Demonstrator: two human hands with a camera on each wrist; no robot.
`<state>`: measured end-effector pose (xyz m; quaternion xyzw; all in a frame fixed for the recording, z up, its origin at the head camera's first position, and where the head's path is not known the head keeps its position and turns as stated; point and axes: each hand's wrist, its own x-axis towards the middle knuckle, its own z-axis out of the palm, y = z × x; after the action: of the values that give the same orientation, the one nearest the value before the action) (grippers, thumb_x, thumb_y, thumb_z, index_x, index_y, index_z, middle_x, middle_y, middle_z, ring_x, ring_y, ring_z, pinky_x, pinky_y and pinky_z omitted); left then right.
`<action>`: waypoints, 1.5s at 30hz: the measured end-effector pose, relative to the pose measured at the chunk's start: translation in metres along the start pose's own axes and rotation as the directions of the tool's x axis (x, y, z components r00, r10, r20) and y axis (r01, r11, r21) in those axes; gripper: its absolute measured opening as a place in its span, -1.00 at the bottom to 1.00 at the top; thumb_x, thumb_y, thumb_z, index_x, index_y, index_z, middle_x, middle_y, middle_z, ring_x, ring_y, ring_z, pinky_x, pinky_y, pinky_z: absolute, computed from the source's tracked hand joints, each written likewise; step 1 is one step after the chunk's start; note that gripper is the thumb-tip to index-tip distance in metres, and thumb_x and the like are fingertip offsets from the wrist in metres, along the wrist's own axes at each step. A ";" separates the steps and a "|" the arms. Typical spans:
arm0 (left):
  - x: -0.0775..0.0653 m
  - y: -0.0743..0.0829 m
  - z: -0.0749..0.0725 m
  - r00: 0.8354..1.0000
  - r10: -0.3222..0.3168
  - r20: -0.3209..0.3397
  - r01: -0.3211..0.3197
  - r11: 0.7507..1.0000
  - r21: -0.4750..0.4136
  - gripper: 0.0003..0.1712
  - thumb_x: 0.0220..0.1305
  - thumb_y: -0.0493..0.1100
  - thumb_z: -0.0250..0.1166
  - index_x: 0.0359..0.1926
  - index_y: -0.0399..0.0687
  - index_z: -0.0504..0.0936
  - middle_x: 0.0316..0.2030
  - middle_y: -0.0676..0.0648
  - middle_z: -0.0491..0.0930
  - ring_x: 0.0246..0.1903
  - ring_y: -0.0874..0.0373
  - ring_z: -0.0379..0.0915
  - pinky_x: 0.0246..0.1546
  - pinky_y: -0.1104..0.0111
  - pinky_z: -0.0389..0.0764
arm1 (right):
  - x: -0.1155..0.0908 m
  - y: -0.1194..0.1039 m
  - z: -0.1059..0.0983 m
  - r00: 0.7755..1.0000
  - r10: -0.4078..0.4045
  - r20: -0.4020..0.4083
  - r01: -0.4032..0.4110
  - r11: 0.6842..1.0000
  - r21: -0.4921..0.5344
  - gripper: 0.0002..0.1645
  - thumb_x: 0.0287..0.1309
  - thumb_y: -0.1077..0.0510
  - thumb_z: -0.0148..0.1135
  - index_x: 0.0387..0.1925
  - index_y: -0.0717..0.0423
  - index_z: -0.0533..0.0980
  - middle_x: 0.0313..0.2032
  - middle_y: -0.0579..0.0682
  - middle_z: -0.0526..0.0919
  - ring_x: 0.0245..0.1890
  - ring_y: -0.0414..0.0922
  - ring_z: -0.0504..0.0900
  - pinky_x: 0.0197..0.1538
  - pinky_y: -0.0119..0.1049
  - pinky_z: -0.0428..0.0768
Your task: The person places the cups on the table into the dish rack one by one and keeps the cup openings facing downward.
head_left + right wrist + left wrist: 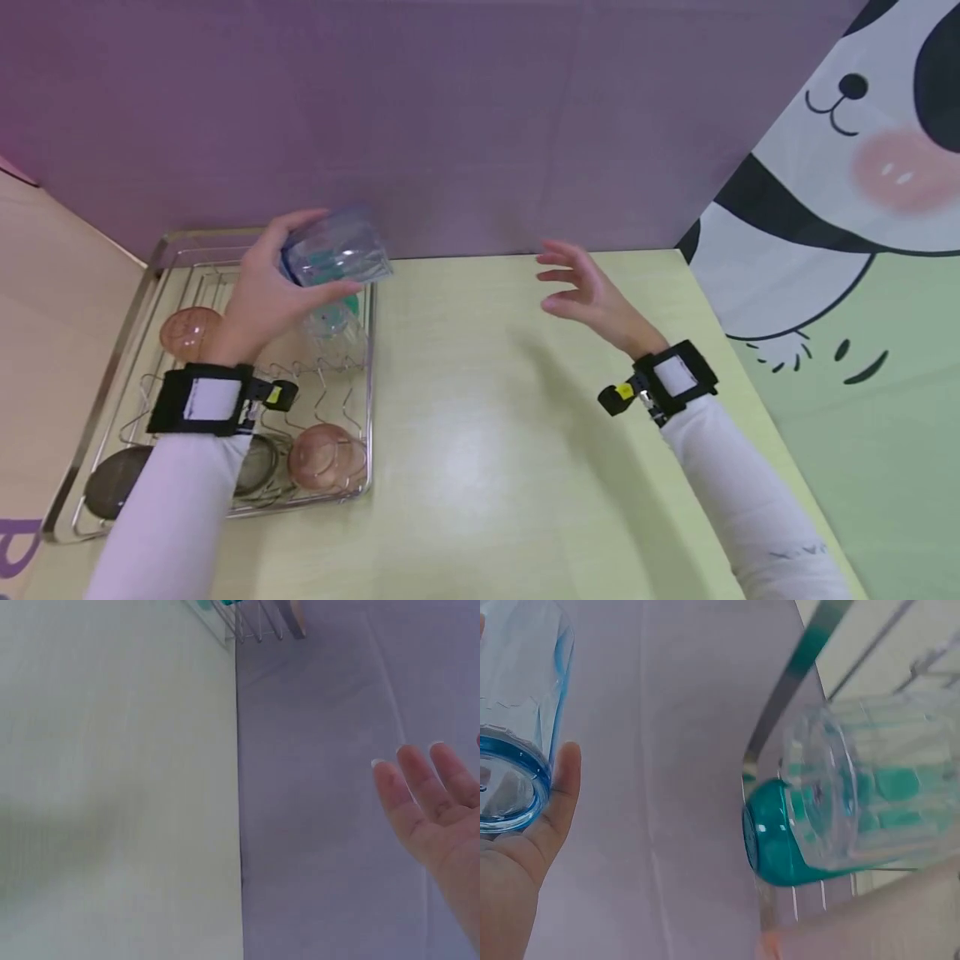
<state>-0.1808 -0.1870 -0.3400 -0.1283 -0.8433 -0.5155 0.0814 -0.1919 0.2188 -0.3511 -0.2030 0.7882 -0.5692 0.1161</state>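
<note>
My left hand (266, 304) grips a clear, blue-tinted drinking glass (345, 250) above the far part of a wire dish rack (371, 433). The glass is tipped on its side in the head view, with its thick blue base toward my palm. In the left wrist view, the blue-tinted glass (517, 682) stands at the left edge with my thumb along it. Below it on the rack are a clear glass (900, 735) and a teal glass (769, 840). My right hand (588, 300) hovers over the table, fingers spread and slightly bent, holding nothing.
Upturned pinkish glassware (326, 458) and dark grey glassware (116, 483) sit in the rack's near half. Another pinkish piece (187, 333) lies at its left. A purple cloth wall (465, 125) borders the light wooden table (465, 400) at the back.
</note>
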 end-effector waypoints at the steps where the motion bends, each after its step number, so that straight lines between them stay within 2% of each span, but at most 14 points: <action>1: 0.000 -0.002 -0.002 1.000 -0.004 -0.003 0.004 1.000 -0.007 0.02 -0.05 -0.10 0.59 0.42 0.35 0.28 0.40 0.02 0.31 0.36 0.01 0.23 0.28 -0.07 0.32 | -0.001 0.002 -0.001 1.000 0.013 0.000 -0.013 1.000 -0.005 -0.09 0.24 0.14 0.29 0.50 -0.04 0.04 0.43 0.10 0.20 0.37 0.07 0.31 0.16 -0.35 0.59; 6: -0.001 -0.010 -0.007 1.000 -0.027 -0.005 0.027 0.999 0.033 0.03 -0.03 -0.03 0.59 0.44 0.31 0.25 0.45 -0.01 0.25 0.41 -0.08 0.16 0.36 -0.21 0.21 | -0.006 0.014 -0.007 0.997 0.082 -0.007 -0.082 0.995 -0.047 -0.12 0.27 0.14 0.26 0.50 -0.04 0.05 0.42 0.08 0.21 0.38 0.08 0.30 0.18 -0.39 0.57; 9: -0.001 -0.014 -0.011 0.999 -0.039 -0.013 0.040 0.997 0.068 0.03 -0.02 0.02 0.58 0.45 0.29 0.24 0.46 -0.02 0.23 0.44 -0.11 0.13 0.39 -0.22 0.16 | -0.009 0.021 -0.010 0.993 0.114 -0.016 -0.115 0.991 -0.071 -0.15 0.29 0.14 0.25 0.49 -0.11 0.06 0.41 0.03 0.22 0.37 0.03 0.32 0.20 -0.37 0.55; 11: 0.000 -0.018 -0.013 0.999 -0.045 -0.021 0.047 0.995 0.089 0.03 -0.01 0.03 0.57 0.46 0.25 0.24 0.47 -0.04 0.22 0.44 -0.12 0.12 0.40 -0.21 0.16 | -0.011 0.025 -0.012 0.992 0.123 -0.019 -0.125 0.989 -0.084 -0.14 0.30 0.14 0.24 0.50 -0.09 0.05 0.41 0.04 0.22 0.37 0.06 0.32 0.21 -0.37 0.54; 18: 0.000 -0.027 -0.021 0.991 -0.111 -0.080 0.122 0.981 0.151 0.10 0.00 0.10 0.55 0.50 0.18 0.15 0.48 -0.12 0.18 0.40 -0.21 0.15 0.33 -0.25 0.22 | -0.018 0.040 -0.016 0.986 0.163 -0.034 -0.165 0.982 -0.092 -0.13 0.31 0.10 0.24 0.50 -0.07 0.02 0.41 0.06 0.22 0.37 0.13 0.31 0.22 -0.35 0.52; 23: 0.002 -0.027 -0.023 0.981 -0.120 -0.154 0.140 0.982 0.125 0.09 0.03 0.08 0.53 0.49 0.08 0.13 0.45 -0.14 0.20 0.36 -0.13 0.18 0.31 -0.11 0.28 | -0.026 0.052 -0.020 0.981 0.189 -0.046 -0.193 0.975 -0.114 -0.14 0.32 0.08 0.23 0.51 -0.06 0.02 0.41 0.06 0.23 0.37 0.14 0.32 0.23 -0.34 0.50; 28: 0.006 -0.029 -0.028 0.951 -0.150 -0.269 0.187 0.975 0.118 0.06 0.03 0.11 0.51 0.44 -0.01 0.13 0.37 -0.20 0.24 0.28 -0.06 0.21 0.22 0.05 0.30 | -0.032 0.062 -0.022 0.974 0.220 -0.048 -0.225 0.964 -0.144 -0.13 0.32 0.05 0.24 0.51 -0.04 0.02 0.41 0.08 0.22 0.36 0.16 0.33 0.31 -0.09 0.45; 31: 0.008 -0.031 -0.033 0.923 -0.192 -0.334 0.240 0.964 0.110 0.06 0.03 0.15 0.50 0.41 0.00 0.11 0.35 -0.19 0.22 0.29 -0.02 0.20 0.27 0.09 0.30 | -0.036 0.067 -0.024 0.972 0.229 -0.049 -0.234 0.960 -0.153 -0.13 0.32 0.05 0.23 0.51 -0.01 0.01 0.41 0.12 0.21 0.35 0.17 0.34 0.33 0.06 0.41; 33: 0.009 -0.033 -0.036 0.897 -0.236 -0.373 0.292 0.951 0.100 0.05 0.03 0.19 0.48 0.40 0.05 0.08 0.36 -0.18 0.20 0.31 -0.01 0.19 0.33 0.10 0.29 | -0.038 0.070 -0.025 0.971 0.235 -0.051 -0.240 0.957 -0.160 -0.13 0.33 0.05 0.22 0.51 0.00 0.00 0.42 0.16 0.20 0.35 0.18 0.34 0.34 0.09 0.40; 37: 0.011 -0.036 -0.041 0.855 -0.293 -0.429 0.367 0.925 0.099 0.01 0.05 0.20 0.44 0.36 0.12 0.02 0.30 -0.03 0.16 0.36 0.00 0.12 0.40 0.08 0.24 | -0.042 0.077 -0.026 0.967 0.250 -0.050 -0.255 0.954 -0.160 -0.12 0.33 0.05 0.21 0.51 0.05 -0.02 0.43 0.25 0.16 0.35 0.23 0.32 0.33 0.14 0.39; 41: 0.013 -0.038 -0.047 0.836 -0.324 -0.442 0.409 0.906 0.110 -0.03 0.09 0.19 0.40 0.34 0.13 0.00 0.23 0.06 0.08 0.37 -0.03 0.08 0.40 0.08 0.21 | -0.044 0.084 -0.025 0.964 0.263 -0.048 -0.267 0.952 -0.152 -0.11 0.32 0.04 0.22 0.50 0.06 -0.01 0.43 0.28 0.14 0.35 0.25 0.32 0.34 0.16 0.39; 45: 0.015 -0.042 -0.053 0.828 -0.336 -0.448 0.443 0.883 0.156 -0.04 0.14 0.19 0.35 0.37 0.00 0.01 0.30 -0.13 0.10 0.34 -0.12 0.11 0.35 0.03 0.23 | -0.045 0.088 -0.023 0.961 0.272 -0.051 -0.277 0.948 -0.159 -0.11 0.32 0.03 0.23 0.50 0.05 -0.01 0.43 0.27 0.15 0.34 0.23 0.33 0.33 0.17 0.38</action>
<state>-0.2074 -0.2506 -0.3473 0.1698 -0.8742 -0.4245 0.1636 -0.1776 0.2826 -0.4286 -0.0921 0.8548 -0.4832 0.1656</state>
